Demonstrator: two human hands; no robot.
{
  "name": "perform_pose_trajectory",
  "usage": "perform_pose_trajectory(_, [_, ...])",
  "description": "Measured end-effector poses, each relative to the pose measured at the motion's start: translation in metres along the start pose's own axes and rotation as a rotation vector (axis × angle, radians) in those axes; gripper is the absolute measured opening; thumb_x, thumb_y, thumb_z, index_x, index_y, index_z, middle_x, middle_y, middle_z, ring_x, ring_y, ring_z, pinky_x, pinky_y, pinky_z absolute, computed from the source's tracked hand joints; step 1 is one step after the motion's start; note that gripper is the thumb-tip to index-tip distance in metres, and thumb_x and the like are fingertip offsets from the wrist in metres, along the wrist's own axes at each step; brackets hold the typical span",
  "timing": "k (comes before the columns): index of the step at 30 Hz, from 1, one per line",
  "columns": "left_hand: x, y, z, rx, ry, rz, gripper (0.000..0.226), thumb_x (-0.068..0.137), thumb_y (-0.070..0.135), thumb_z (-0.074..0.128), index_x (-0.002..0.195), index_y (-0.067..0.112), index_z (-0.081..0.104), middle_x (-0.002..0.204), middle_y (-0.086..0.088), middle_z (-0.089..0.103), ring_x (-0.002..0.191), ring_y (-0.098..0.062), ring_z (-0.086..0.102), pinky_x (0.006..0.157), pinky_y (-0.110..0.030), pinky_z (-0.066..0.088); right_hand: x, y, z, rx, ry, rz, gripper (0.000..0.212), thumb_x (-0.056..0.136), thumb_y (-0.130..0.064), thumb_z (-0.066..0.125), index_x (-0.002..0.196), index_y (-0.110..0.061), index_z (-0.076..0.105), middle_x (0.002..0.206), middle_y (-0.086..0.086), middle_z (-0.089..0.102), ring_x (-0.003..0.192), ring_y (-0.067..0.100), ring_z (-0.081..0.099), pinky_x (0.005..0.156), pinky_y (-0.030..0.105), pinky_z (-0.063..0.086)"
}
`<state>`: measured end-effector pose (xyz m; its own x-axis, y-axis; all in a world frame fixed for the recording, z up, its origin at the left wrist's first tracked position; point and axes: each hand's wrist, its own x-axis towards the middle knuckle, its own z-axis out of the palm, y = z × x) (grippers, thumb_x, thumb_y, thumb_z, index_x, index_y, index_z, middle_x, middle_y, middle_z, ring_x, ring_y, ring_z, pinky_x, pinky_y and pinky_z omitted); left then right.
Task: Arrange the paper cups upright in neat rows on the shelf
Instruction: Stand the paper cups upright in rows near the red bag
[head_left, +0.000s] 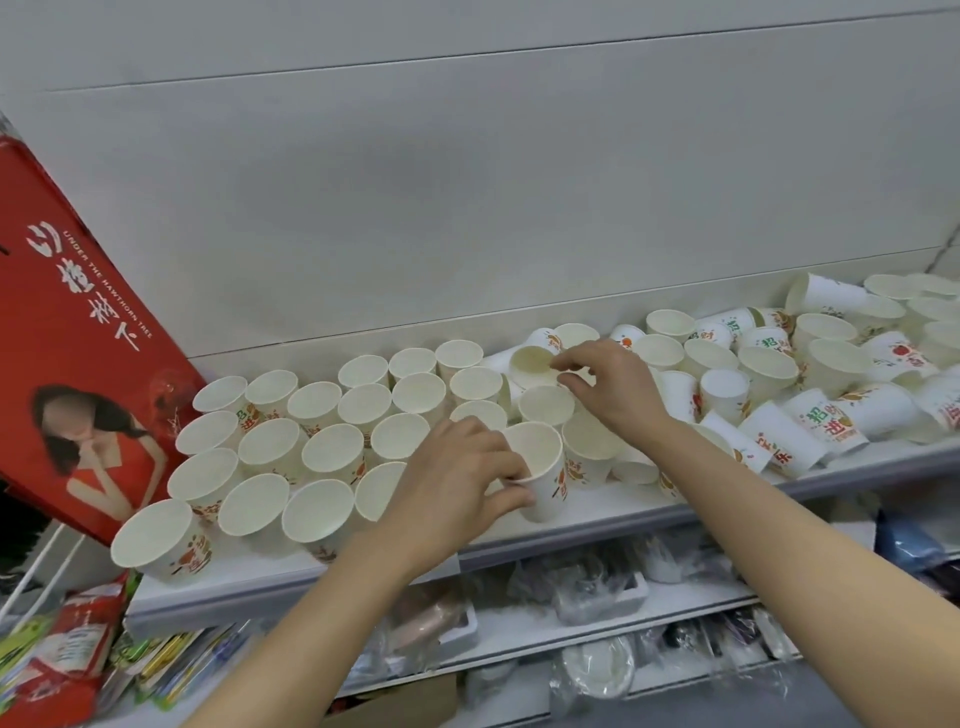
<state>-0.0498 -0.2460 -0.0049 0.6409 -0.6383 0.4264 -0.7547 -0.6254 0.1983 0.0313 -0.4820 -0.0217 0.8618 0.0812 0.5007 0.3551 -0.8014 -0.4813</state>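
A red box (78, 364) leans at the shelf's (597, 519) far left. Right of it stand upright cups (270, 447), roughly two dozen in rows. The left hand (457, 467) curls its fingers round one cup (540, 473) near the front edge. The right hand (608, 384) pinches a tilted cup (535, 364). Rightmost, a jumbled pile (831, 374) too tangled to count.

Left hand (457, 467) hides a cup's near wall; jumbled cups (930, 332) cut off at three o'clock; lower-shelf packets (587, 592) at six o'clock blurred.
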Motion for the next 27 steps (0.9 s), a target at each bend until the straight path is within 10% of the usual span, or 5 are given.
perform_pose_trajectory(12, [-0.002, 0.008, 0.037, 0.367, -0.153, -0.069, 0.028, 0.080, 0.047, 0.054, 0.070, 0.028, 0.072, 0.068, 0.011, 0.058, 0.075, -0.020, 0.052, 0.069, -0.031, 0.028, 0.053, 0.024, -0.001, 0.067, -0.053, 0.008, 0.012, 0.084, -0.022, 0.068, 0.095, -0.024, 0.071, 0.090, -0.012, 0.068, 0.089, 0.011, 0.056, 0.080, 0.039, 0.049])
perform_pose_trajectory(22, [-0.011, 0.022, 0.044, 0.353, -0.055, -0.260, 0.046, 0.060, 0.044, 0.083, 0.102, 0.030, 0.069, 0.096, 0.012, 0.065, 0.090, -0.018, 0.057, 0.083, -0.027, 0.034, 0.083, 0.046, -0.007, -0.374, -0.320, -0.781, 0.056, 0.063, 0.003, 0.073, 0.111, -0.024, 0.062, 0.124, 0.007, 0.057, 0.099, 0.031, 0.054, 0.078, 0.039, 0.049])
perform_pose_trajectory(27, [-0.019, 0.022, 0.033, 0.332, 0.002, -0.302, 0.043, 0.070, 0.052, 0.072, 0.107, 0.032, 0.070, 0.107, 0.015, 0.066, 0.100, -0.013, 0.056, 0.084, -0.026, 0.036, 0.095, 0.045, -0.007, -0.452, -0.393, -0.994, 0.026, 0.061, -0.012, 0.083, 0.077, -0.020, 0.064, 0.113, 0.005, 0.064, 0.094, 0.029, 0.059, 0.073, 0.035, 0.046])
